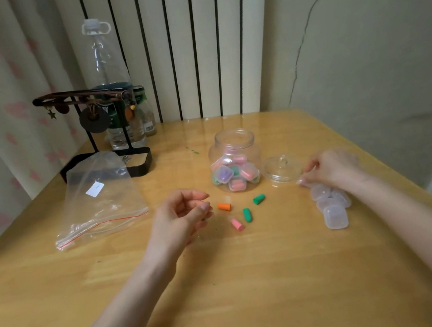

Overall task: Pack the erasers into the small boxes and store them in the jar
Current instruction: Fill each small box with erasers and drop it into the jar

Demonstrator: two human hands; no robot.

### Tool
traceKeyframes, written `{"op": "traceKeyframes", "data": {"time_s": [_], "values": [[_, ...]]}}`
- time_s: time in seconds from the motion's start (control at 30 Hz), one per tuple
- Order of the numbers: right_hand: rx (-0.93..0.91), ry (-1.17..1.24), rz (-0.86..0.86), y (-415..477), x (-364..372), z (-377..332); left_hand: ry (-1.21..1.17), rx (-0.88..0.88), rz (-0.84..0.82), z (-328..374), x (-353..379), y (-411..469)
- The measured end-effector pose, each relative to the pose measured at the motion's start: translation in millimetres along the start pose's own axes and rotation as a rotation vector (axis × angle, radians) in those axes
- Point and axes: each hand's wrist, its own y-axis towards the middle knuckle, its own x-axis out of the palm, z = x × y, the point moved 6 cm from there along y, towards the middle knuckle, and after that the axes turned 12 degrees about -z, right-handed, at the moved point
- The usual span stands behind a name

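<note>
An open clear jar (pixel 233 139) stands mid-table with several filled small boxes (pixel 232 175) inside. Its clear lid (pixel 282 168) lies just to its right. Loose erasers lie in front of the jar: an orange one (pixel 224 206), two green ones (pixel 258 199) (pixel 247 215) and a pink one (pixel 237 224). My left hand (pixel 181 217) hovers left of the orange eraser with loosely curled fingers; a green speck shows under them. My right hand (pixel 328 168) curls its fingers over the top of a pile of empty clear boxes (pixel 334 213) and pinches one there.
A clear zip bag (pixel 101 198) lies at the left. Behind it stand a black jewellery stand (pixel 136 166), a large water bottle (pixel 109 67) and a small bottle (pixel 146 112). The wooden table (pixel 256 284) ends close on the right, beside the box pile.
</note>
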Motion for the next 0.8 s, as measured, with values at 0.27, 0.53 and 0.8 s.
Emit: {"op": "traceKeyframes", "data": {"time_s": [0.27, 0.53, 0.8], "values": [[-0.071, 0.032, 0.059, -21, -17, -34, 0.021, -0.039, -0.026, -2, -2, 1], [-0.943, 0.765, -0.149, -144, 2, -125, -0.271, -0.079, -0.403, -1, 30, -3], [-0.938, 0.731, -0.004, -145, 18, -126, -0.23, -0.039, -0.467, 2, 28, -8]]}}
